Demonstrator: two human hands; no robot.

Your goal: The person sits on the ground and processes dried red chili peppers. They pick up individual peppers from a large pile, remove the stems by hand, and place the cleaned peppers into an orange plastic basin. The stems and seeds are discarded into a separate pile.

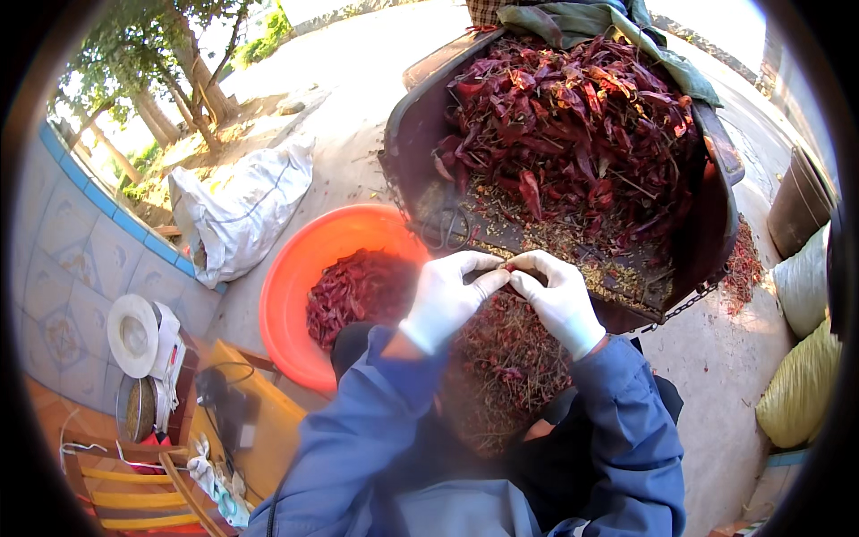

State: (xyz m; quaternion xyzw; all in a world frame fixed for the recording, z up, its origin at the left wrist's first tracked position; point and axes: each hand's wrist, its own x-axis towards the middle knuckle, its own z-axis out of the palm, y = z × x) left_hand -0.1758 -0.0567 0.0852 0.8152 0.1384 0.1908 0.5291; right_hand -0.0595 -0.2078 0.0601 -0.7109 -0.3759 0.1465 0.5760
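My left hand point(448, 295) and my right hand point(558, 299), both in white gloves, meet in front of me. Their fingertips pinch a small red piece of dried chili point(509, 267), mostly hidden by the fingers. Just beyond them is the open end of a dark cart bed point(419, 144), heaped with dried red chilies point(564, 127). Loose yellowish seeds point(607, 278) are scattered on its floor. Beneath my hands, between my legs, lies a pile of chili stems and scraps point(513, 362). To the left, an orange plastic basin point(285, 295) holds dried chili pods point(352, 288).
A white woven sack point(248, 208) slumps behind the basin. At left are a white scale point(134, 335), a yellow wooden bench point(228, 409) and a slatted chair point(137, 500). A chain point(691, 299) hangs off the cart; full sacks point(798, 389) and a bucket point(800, 201) stand at right.
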